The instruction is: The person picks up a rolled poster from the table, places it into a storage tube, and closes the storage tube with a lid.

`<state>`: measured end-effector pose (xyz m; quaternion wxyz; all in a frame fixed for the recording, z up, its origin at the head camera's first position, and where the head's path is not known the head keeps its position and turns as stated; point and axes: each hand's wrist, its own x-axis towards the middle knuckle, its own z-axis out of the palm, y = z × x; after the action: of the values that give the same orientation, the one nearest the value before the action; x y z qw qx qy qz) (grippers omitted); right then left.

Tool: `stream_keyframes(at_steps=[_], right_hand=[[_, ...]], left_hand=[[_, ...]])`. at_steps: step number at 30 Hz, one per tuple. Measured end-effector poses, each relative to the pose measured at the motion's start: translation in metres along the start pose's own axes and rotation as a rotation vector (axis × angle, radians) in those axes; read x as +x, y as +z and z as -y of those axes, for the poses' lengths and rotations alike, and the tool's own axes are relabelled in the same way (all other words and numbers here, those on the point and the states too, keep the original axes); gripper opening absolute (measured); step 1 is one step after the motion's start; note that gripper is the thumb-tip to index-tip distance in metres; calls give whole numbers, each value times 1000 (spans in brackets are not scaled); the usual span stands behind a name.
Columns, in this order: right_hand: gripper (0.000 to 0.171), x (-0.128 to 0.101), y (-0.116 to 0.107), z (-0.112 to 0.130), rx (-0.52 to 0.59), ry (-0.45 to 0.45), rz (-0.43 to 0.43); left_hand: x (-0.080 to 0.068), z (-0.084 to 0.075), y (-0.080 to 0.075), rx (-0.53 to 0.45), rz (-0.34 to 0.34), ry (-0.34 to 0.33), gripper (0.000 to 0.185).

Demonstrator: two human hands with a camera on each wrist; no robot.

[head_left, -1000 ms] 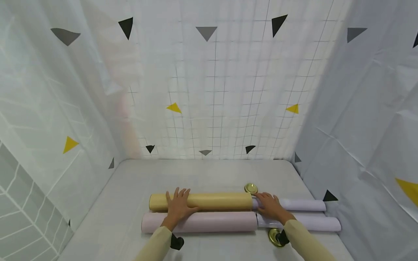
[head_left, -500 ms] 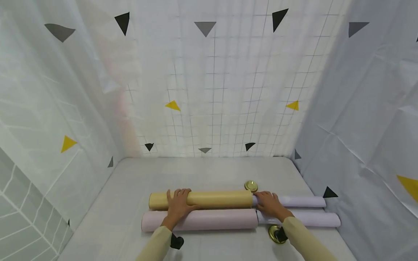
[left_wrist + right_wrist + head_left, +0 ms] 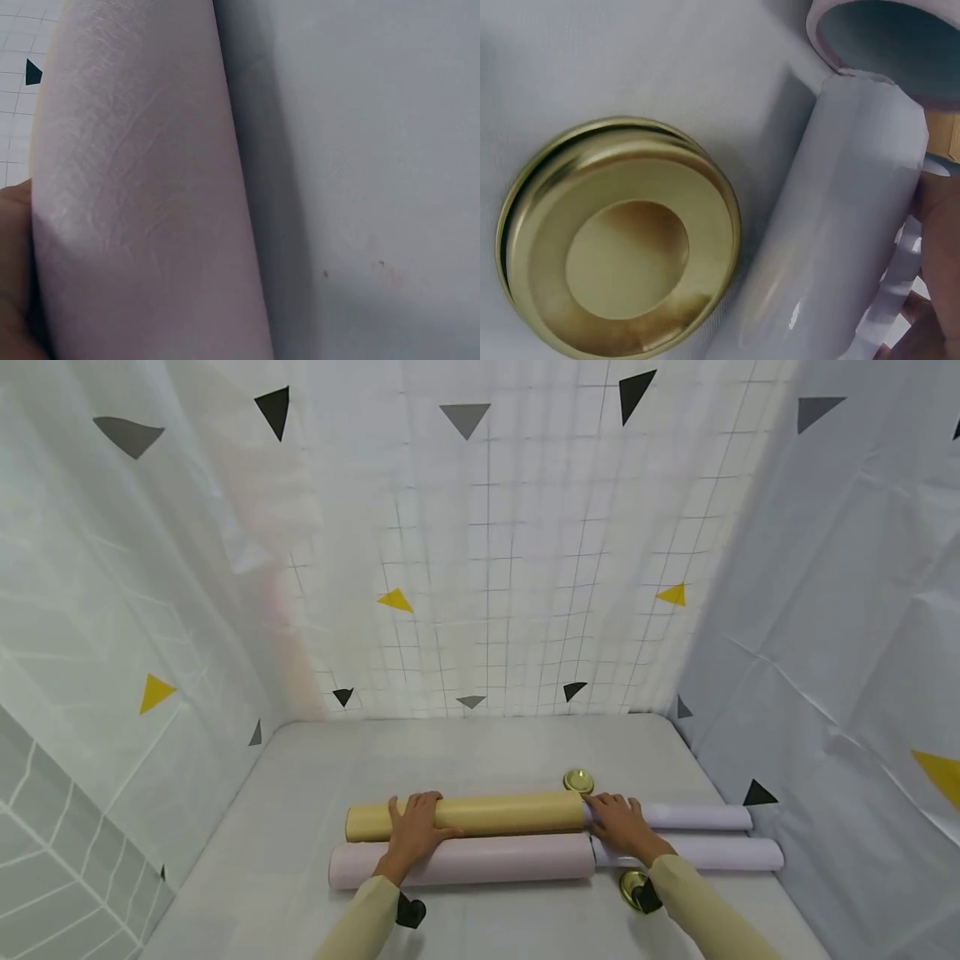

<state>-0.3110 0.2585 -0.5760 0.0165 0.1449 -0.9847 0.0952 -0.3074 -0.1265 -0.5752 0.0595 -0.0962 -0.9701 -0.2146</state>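
Head view first: two tubes lie side by side across the grey table (image 3: 465, 752), just in front of the person. The left hand (image 3: 415, 832) lies flat with straight fingers over the yellow tube (image 3: 495, 814), palm reaching back onto the pink tube (image 3: 495, 857) nearer the body. The yellow tube is matte, pale mustard; the pink one is a dusty, soft pink and a little longer. The right hand (image 3: 617, 827) rests with relaxed fingers where the tubes end and two white paper rolls (image 3: 697, 835) stick out beyond it, to its right. A gold cap (image 3: 577, 780) sits just past its fingertips; another gold cap (image 3: 632, 887) lies under the wrist, close to the sleeve.

Left wrist view: the pink tube (image 3: 142, 195) fills the frame, its surface faintly grained, lying on the table (image 3: 375, 150). Only a sliver of the left hand (image 3: 11, 277) shows against the tube's side.

Right wrist view: the near gold cap (image 3: 619, 244) lies hollow side up, shiny brass with a raised centre, touching a glossy white roll (image 3: 840, 225). The pink tube's open end (image 3: 889, 41) shows above. Fingers (image 3: 934, 247) lie against the roll; how far they curl I cannot tell here.
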Motion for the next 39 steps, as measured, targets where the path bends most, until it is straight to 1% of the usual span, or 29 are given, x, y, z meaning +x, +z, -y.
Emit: stream_keyframes(at_steps=[7,13,16,20,22,26,30,34,39], right_hand=[[47,-1,4,-1,15,-2,-57],[47,-1,14,-2,24,-7,-120],[47,0,14,-2,25,-15,-162],[46,1,10,-1,21,-36,-251],[48,2,6,0,21,-43,-280],[50,4,-1,4,14,-31,-277],[50,7,-5,7,13,-24,-276],[47,10,-4,8,27,-44,-286],[47,11,1,8,38,-51,-287]], left_hand=[[0,-4,-2,-21,1,-10,73],[-4,-2,1,3,-14,3,74],[-3,0,4,15,-30,11,75],[1,2,7,17,-27,6,75],[4,4,8,17,-20,-3,75],[9,5,5,38,-25,-5,77],[10,4,2,44,-39,2,78],[7,2,1,36,-43,-1,77],[4,2,4,55,-46,-8,79]])
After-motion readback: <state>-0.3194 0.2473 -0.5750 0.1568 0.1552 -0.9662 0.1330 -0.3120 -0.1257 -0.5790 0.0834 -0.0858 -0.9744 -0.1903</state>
